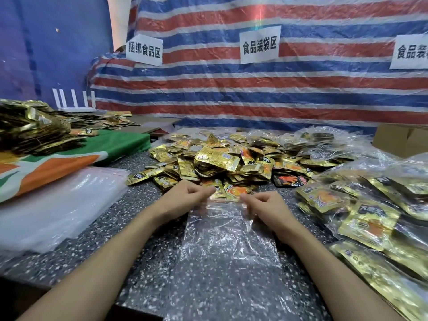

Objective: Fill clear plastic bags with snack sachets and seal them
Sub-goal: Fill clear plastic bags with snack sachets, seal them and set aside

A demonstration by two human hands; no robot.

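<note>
Far left: a pile of gold foil sachets (30,128) lies on a green, orange and white cloth (120,144). Behind it, a white slotted rack (74,100) stands upright.

Left, nearer: a stack of empty clear zip bags (58,205) lies flat, partly on the cloth and partly on the dark grey speckled tabletop (129,228).

Centre-left: the left hand (185,195) has its fingers curled. Thumb and forefinger pinch the left end of the far edge of a crinkled clear plastic bag (222,239).

Centre: the clear plastic bag lies flat on the tabletop between the two forearms, with its far edge touching the near fringe of a loose heap of gold snack sachets (220,163). The bag looks empty. Its mouth area is blurred, so I cannot tell whether it is parted. A red, white and blue striped tarpaulin (231,89) hangs behind, carrying white paper signs (259,45) with black characters.

Centre-right: the right hand (266,205) has its fingers curled, and its thumb and forefinger pinch the right end of the same far edge. The hands are near each other but do not touch.

Right: filled clear bags of gold sachets (370,216) lie overlapping along the table edge. A brown cardboard box (400,140) sits behind them.
</note>
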